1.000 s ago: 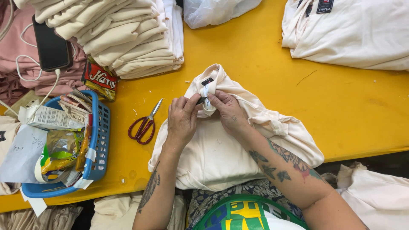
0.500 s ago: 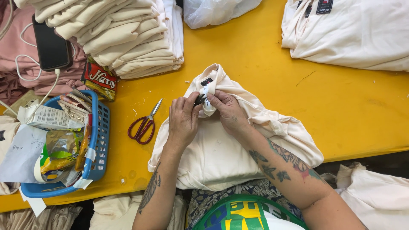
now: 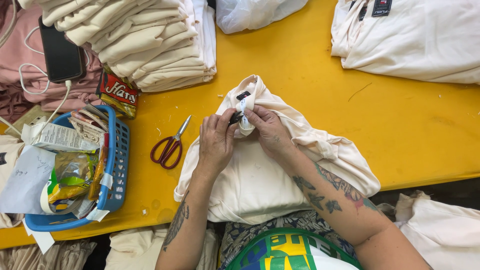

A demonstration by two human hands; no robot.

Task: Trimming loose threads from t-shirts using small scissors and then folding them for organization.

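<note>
**Cream garment pinched at the neck label**

On the yellow desk (image 3: 310, 100) a cream garment (image 3: 260, 175) is bunched — soft, light, limp cotton by the look, best gripped at the neck seam. The left hand (image 3: 216, 142) and right hand (image 3: 270, 131) are both closed on its small white label (image 3: 243, 106) — red-handled scissors (image 3: 169, 147) lie beside.

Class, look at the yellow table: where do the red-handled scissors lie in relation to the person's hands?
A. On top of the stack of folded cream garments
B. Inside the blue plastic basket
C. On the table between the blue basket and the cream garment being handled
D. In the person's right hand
C: the red-handled scissors lie flat on the yellow table, between the blue plastic basket and the cream garment, just beside the left hand, untouched.
</note>
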